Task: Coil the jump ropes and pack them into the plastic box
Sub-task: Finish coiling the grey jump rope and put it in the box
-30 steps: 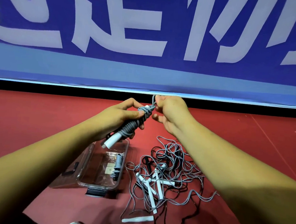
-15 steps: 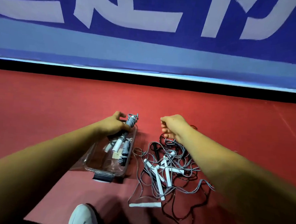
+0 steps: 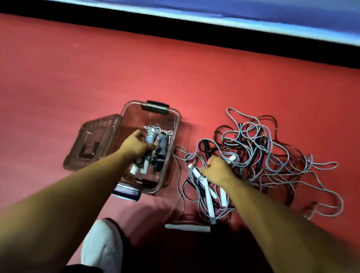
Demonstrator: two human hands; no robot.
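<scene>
A clear plastic box [image 3: 172,123] stands open on the red floor. My left hand [image 3: 135,144] is inside it, closed around a coiled grey jump rope [image 3: 151,135] with white handles pointing toward me. A second coiled rope [image 3: 162,148] lies beside it in the box. To the right sprawls a tangle of grey and dark jump ropes [image 3: 264,150] with several white handles [image 3: 209,203]. My right hand [image 3: 216,168] rests on the tangle's near left part, fingers curled around a rope by its white handle; the exact grip is hidden.
The box's clear lid [image 3: 92,143] lies flat just left of the box. One loose white handle [image 3: 187,227] lies on the floor near me. My white shoe [image 3: 102,252] is below the box. A blue banner wall [image 3: 225,4] bounds the far side.
My left hand has lowered the coiled rope from above the box rim down into the box. My right hand has dropped onto the tangle and closed there. The view has tilted downward.
</scene>
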